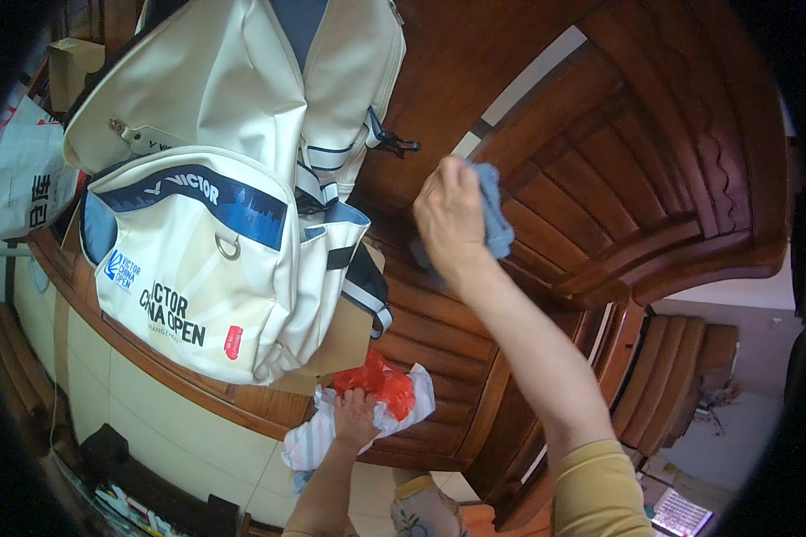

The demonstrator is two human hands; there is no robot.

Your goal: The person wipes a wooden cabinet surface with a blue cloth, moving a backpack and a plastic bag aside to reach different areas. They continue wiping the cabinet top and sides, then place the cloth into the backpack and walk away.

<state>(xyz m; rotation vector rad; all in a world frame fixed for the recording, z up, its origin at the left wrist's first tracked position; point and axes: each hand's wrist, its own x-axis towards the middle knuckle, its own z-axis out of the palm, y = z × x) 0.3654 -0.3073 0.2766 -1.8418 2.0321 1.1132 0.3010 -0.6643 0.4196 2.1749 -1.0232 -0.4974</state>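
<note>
In the head view my right hand (449,218) is closed around a folded blue-grey cloth (494,211), raised in front of the wooden bench's slatted end. My left hand (356,416) lies palm down on a white striped cloth (312,436) at the bench's front edge, its fingertips reaching a crumpled red plastic bag (383,382). Its thumb is hidden, so I cannot tell whether it grips the cloth. Left of both hands stands a large cream Victor backpack (195,275) with a blue band, a metal D-ring and printed writing.
Cardboard (349,335) shows beneath the backpack on the wooden bench seat (436,322). A black buckle (396,143) hangs from its strap. At the far left are a white printed bag (27,174) and a small cardboard box (74,70). The carved wooden bench end (618,154) rises on the right.
</note>
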